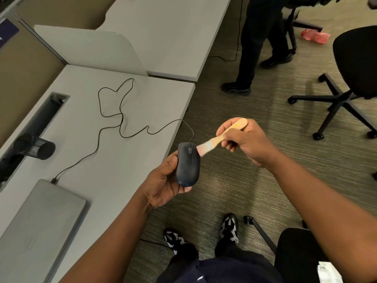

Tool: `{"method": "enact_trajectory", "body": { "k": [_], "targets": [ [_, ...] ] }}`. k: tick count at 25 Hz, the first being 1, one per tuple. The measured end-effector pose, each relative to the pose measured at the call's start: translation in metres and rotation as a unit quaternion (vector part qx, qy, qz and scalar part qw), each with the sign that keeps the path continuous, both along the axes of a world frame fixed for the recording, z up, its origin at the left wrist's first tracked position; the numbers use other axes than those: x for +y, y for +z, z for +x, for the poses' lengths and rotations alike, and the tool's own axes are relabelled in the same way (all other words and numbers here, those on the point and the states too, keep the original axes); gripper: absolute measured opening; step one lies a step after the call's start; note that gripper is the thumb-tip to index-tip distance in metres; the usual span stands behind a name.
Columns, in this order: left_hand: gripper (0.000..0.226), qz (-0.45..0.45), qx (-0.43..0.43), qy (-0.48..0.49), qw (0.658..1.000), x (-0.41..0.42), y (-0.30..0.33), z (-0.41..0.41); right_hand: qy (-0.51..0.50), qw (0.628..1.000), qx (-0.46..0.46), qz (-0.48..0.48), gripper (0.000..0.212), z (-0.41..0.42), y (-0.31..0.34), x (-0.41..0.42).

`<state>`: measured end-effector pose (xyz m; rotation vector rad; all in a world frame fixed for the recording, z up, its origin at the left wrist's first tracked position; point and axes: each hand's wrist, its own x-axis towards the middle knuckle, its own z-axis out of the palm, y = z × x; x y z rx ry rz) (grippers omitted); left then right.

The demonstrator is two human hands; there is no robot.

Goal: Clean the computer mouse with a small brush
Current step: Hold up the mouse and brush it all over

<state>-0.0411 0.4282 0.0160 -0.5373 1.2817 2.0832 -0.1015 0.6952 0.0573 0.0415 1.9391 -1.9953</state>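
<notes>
The left hand (163, 180) held the black computer mouse (187, 164) off the desk, out past the desk's near edge and over the carpet. Its thumb lay along the mouse's left side and a fingertip showed curled beneath the rear end; the remaining fingers were hidden behind the body. The mouse faced upward, buttons and scroll wheel toward the camera, front end pointing away from the person.

The right hand (242, 139) gripped the small brush (220, 137) by its pale wooden handle, fingers curled round the shaft, the handle's end projecting above the knuckles. The metal ferrule and light bristles pointed down and to the left. The bristle tips touched the front right edge of the mouse, beside the right button.

The mouse cable (122, 117) ran from the front of the mouse back onto the grey desk (85, 144), lay there in loose loops, and ended at a plug in the side of a closed grey laptop (38, 217) at the near left of the desk. A black mesh pen cup (34, 147) lay on its side by the cable slot along the desk's left edge.

On the carpet to the right stood a black office chair (350, 82). A second person's legs (255, 43) in dark trousers stood further off by the neighbouring desk
</notes>
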Motion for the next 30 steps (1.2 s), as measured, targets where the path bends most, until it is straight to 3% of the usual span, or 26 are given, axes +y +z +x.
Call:
{"method": "enact_trajectory", "body": {
  "k": [3,6,9,13,16,19,22,30],
  "targets": [
    [0.061,0.041,0.019,-0.012,0.999,0.0,-0.001,-0.002,-0.037,0.999,0.033,-0.001,0.014,0.004,0.005,-0.005],
    [0.078,0.048,0.038,-0.019,0.998,0.002,-0.002,-0.006,-0.003,0.997,0.059,0.059,0.018,0.014,0.005,-0.017],
    [0.069,0.043,0.042,0.002,0.998,0.001,-0.002,-0.008,0.01,0.996,0.057,0.068,0.021,0.017,0.007,-0.017],
    [0.057,0.044,0.052,0.006,0.998,0.004,0.001,-0.011,-0.055,0.994,0.088,0.035,0.015,0.017,0.006,-0.025],
    [0.052,0.022,0.057,0.002,0.998,0.009,0.002,-0.012,-0.031,0.996,0.069,0.048,0.019,0.023,0.004,-0.03],
    [0.066,0.022,0.061,0.002,0.998,0.006,0.002,-0.014,-0.02,0.998,0.055,0.024,0.022,0.025,0.004,-0.026],
    [0.083,0.036,0.069,-0.014,0.997,0.004,0.0,-0.019,-0.087,0.992,0.09,0.005,0.02,0.023,0.003,-0.029],
    [0.085,0.035,0.066,-0.018,0.997,0.005,0.002,-0.021,-0.081,0.991,0.109,0.016,0.019,0.033,0.004,-0.033]
  ]
}}
